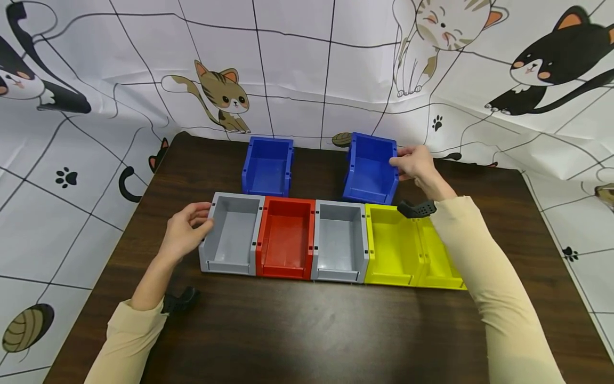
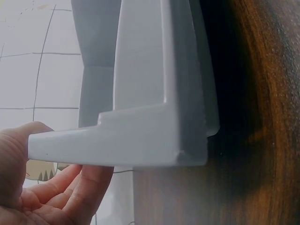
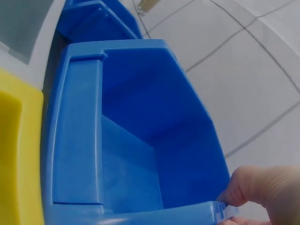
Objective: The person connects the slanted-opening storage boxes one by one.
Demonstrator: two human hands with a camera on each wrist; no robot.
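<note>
My right hand (image 1: pixel 416 164) pinches the right wall of a blue bin (image 1: pixel 370 168), which stands slightly turned behind the front row. In the right wrist view, the thumb (image 3: pixel 246 185) lies at the rim corner of this blue bin (image 3: pixel 131 168). At the row's left end, my left hand (image 1: pixel 184 229) holds the side wall of a grey bin (image 1: pixel 233 229). The left wrist view has the thumb on one side of the grey bin's wall (image 2: pixel 93 145) and the fingers (image 2: pixel 89 192) on the other. Both bins have nothing inside.
Right of the grey bin, a red bin (image 1: pixel 288 234), a second grey bin (image 1: pixel 339 240) and two yellow bins (image 1: pixel 393 242) stand side by side. Another blue bin (image 1: pixel 266 165) sits behind them. A cat-print sheet (image 1: pixel 297 69) hangs along the dark wooden table's (image 1: pixel 297 330) back edge.
</note>
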